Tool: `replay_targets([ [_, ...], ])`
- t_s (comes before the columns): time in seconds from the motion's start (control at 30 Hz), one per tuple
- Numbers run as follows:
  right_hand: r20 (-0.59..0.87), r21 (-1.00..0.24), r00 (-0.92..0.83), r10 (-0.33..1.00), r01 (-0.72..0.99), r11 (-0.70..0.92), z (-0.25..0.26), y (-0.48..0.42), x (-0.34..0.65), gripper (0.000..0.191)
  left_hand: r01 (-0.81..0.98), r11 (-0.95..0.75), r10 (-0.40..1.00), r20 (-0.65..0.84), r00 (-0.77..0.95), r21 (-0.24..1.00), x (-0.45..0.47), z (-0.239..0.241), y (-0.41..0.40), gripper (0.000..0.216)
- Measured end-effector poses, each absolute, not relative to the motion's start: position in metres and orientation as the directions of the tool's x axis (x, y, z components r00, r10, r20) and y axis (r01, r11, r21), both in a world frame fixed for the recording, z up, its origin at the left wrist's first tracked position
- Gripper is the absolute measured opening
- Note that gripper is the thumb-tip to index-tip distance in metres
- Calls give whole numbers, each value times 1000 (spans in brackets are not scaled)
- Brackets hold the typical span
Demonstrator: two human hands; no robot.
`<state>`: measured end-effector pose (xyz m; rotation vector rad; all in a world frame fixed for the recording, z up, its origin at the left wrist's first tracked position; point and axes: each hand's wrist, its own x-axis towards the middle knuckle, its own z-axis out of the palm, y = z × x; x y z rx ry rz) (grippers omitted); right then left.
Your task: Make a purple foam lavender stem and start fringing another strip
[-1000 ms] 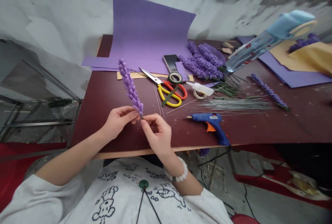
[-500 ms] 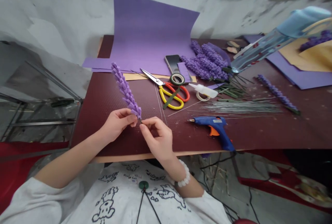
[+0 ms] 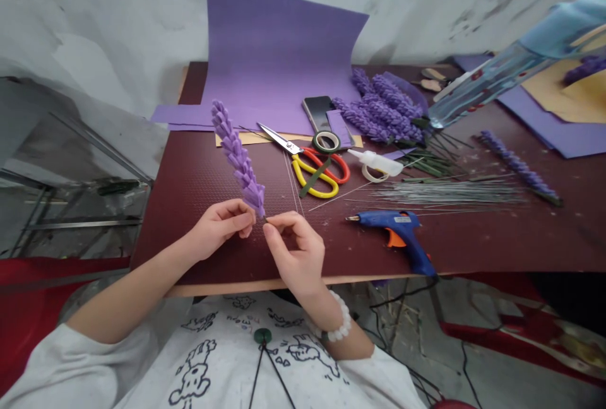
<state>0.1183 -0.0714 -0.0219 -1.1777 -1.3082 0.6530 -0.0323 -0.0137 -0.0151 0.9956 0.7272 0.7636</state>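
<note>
Two hands held close: left hand grips a purple foam lavender spike, right hand pinches its wire stem

Loose white tee with short sleeves, black cartoon-animal doodles scattered across the front. Round green button at chest, two thin black cords running down. White beaded bracelet on right wrist.

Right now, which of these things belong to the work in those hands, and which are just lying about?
Seemingly part of the work: left hand, right hand, purple foam lavender sprig, wire stems, hot glue gun, scissors.

Seemingly just lying about: phone, clear bottle.
</note>
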Motion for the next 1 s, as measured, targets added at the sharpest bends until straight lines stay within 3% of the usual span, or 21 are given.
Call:
replay_targets([
  [0.2,555,-797,200,807,405,448,-17,-70,125,12,157,286,551,-296,780,945,-36,-8,-12,29],
  [0.4,654,-657,34,756,522,545,-15,-73,127,21,-212,310,838,-161,522,927,-33,-13,-14,27],
  [0.57,662,-639,-26,749,501,583,-17,-74,121,19,-344,371,861,-180,476,863,-31,-10,-15,25],
  [0.7,562,-769,17,827,379,515,-17,-75,117,11,-348,413,852,-223,473,841,-32,-8,-16,25],
  [0.87,234,-971,39,971,50,232,-21,-77,112,9,-352,467,824,-255,506,811,-33,-9,-18,26],
  [1.0,28,-978,-71,997,-210,12,-22,-77,110,18,-350,477,794,-225,565,806,-32,-7,-19,26],
])
